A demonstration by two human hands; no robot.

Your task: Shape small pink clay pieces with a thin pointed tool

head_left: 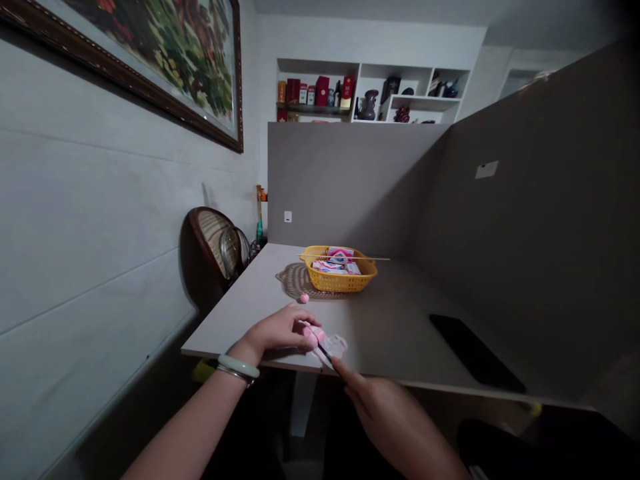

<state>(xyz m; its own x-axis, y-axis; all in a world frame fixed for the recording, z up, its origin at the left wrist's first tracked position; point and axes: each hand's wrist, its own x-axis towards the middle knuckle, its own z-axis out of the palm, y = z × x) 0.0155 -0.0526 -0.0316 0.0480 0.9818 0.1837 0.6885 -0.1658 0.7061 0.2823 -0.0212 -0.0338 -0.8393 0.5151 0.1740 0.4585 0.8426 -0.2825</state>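
Observation:
Near the table's front edge, my left hand (pixel 285 330) curls its thumb and fingers round a soft-looking pink lump (pixel 313 335). Under and beside the lump lies a crumpled, whitish, see-through wrapper (pixel 336 345). My right hand (pixel 373 393) is closed on a slim dark tool (pixel 326 356), whose tip reaches the pink lump; whether it is a blade I cannot tell. A small pink ball (pixel 304 298) rests on the table just beyond my left hand.
A yellow plastic basket (pixel 345 283) with pink-and-white packets (pixel 336 267) stands farther back, a thin stick (pixel 365 258) across its rim. A flat black object (pixel 475 352) lies on the table (pixel 395 327) at the right. Grey panels (pixel 350 180) rise behind and to the right.

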